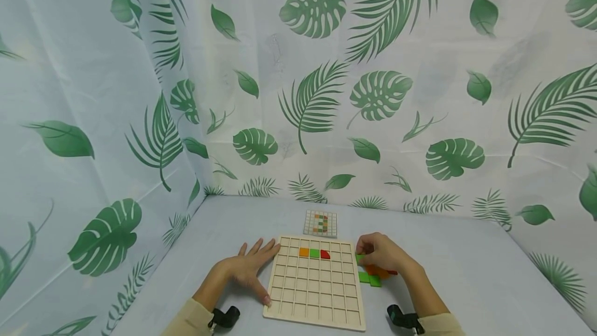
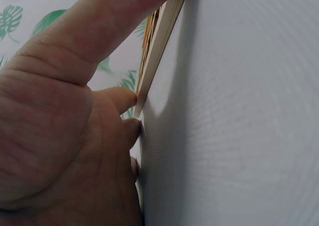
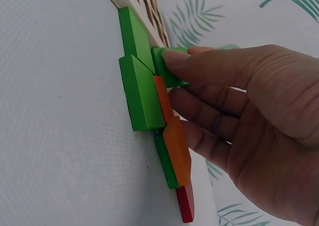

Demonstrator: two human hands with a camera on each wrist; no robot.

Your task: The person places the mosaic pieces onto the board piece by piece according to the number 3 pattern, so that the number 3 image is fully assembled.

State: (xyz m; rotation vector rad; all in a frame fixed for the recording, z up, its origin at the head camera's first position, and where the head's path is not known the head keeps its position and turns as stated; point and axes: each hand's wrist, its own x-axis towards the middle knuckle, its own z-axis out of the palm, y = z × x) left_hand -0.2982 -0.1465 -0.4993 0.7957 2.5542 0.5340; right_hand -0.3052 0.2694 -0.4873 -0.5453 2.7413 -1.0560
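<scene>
A square wooden grid board [image 1: 317, 294] lies flat on the table. In one of its upper rows sit an orange square tile [image 1: 304, 252], a green square tile [image 1: 314, 253] and a red tile [image 1: 325, 254] with a rounded corner, side by side. My left hand [image 1: 244, 269] has its fingers spread along the board's left edge, thumb at the lower left corner. To the right of the board, my right hand [image 1: 384, 253] pinches a green tile [image 3: 169, 77] between thumb and fingers, just above a loose pile of tiles.
The pile beside the board holds green tiles [image 3: 142, 94], orange tiles [image 3: 178, 148] and a red tile [image 3: 185, 204]. Behind the board lies a small card [image 1: 321, 223] printed with a coloured grid pattern. Leaf-printed cloth [image 1: 261, 108] hangs at the back and left of the table.
</scene>
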